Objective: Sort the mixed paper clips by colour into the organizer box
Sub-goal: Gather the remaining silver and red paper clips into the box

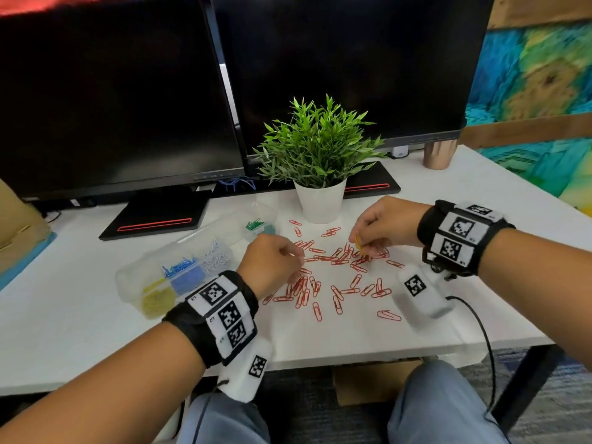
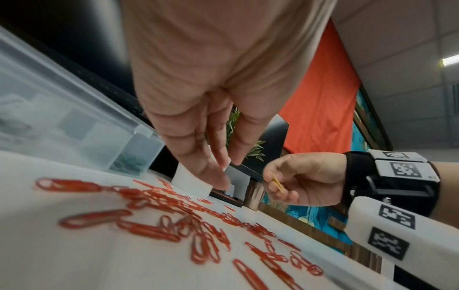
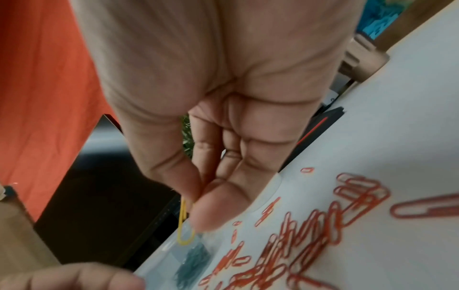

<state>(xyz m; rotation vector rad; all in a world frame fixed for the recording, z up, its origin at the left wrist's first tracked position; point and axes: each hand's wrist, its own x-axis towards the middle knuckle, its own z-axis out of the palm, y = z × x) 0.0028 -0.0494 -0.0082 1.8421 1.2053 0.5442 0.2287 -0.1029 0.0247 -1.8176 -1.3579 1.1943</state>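
Right hand [image 1: 381, 227], frame centre right: fingers pinching 1 yellow clip [image 1: 358, 243] above red clips [image 1: 326, 274]. Left hand [image 1: 272, 261], centre: fingers loosely curled, holding nothing.

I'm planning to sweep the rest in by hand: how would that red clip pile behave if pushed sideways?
The red paper clips lie flat and overlapping on the smooth white table, so they would probably slide easily. Overlapped ones may snag and drag along in clumps. Being thin wire, they look light, so stray ones could scatter.
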